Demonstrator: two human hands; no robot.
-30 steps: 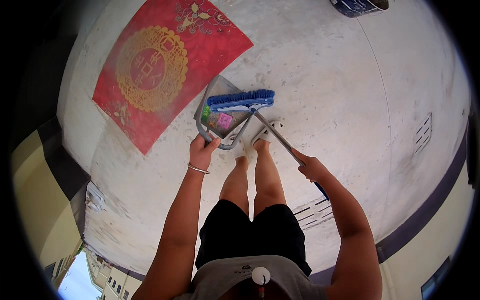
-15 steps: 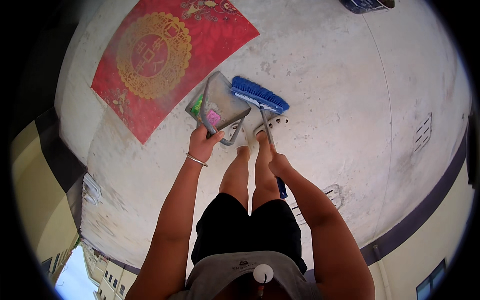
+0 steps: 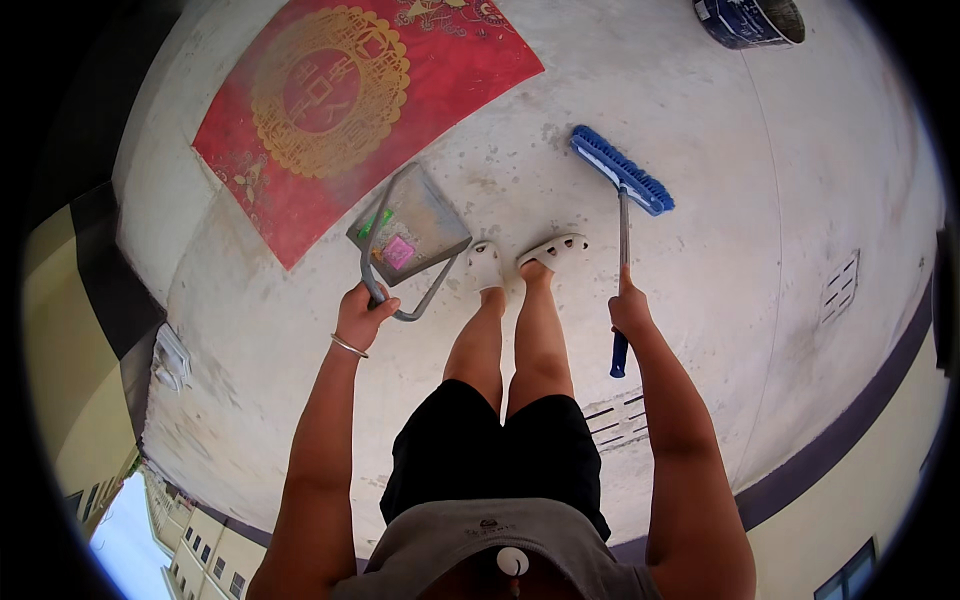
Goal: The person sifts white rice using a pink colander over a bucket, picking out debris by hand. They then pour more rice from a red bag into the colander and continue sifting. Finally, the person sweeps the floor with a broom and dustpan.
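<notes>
The left hand [image 3: 364,314] is closed in a fist around the bent grey metal handle loop of a grey metal dustpan [image 3: 410,232]; the wrist carries a thin silver bangle [image 3: 349,346]; the forearm rises from the lower edge nearly straight, elbow low, hand ahead of the left thigh. The dustpan hangs from that grip above the floor, its tray tilted, mouth turned toward the upper left; a pink scrap [image 3: 399,251] and a green scrap [image 3: 377,222] lie inside it.

The right hand [image 3: 629,312] is wrapped round the shaft of a long-handled broom with a blue bristle head [image 3: 622,183]; the forefinger lies extended up the shaft; the arm is extended forward and slightly outward. The blue grip end of the shaft projects below the hand; the bristle head rests on the floor ahead and to the right of the feet, well apart from the dustpan.

Between the two hands stand the person's bare legs in white perforated slippers [image 3: 551,250], close together on the pale concrete floor [image 3: 760,200]. Beyond the dustpan lies a red rectangular mat with a gold circular pattern [image 3: 350,110]; at the upper right edge stands a dark blue bucket [image 3: 748,20], partly cut off; a small slatted floor drain [image 3: 840,290] sits to the far right.
</notes>
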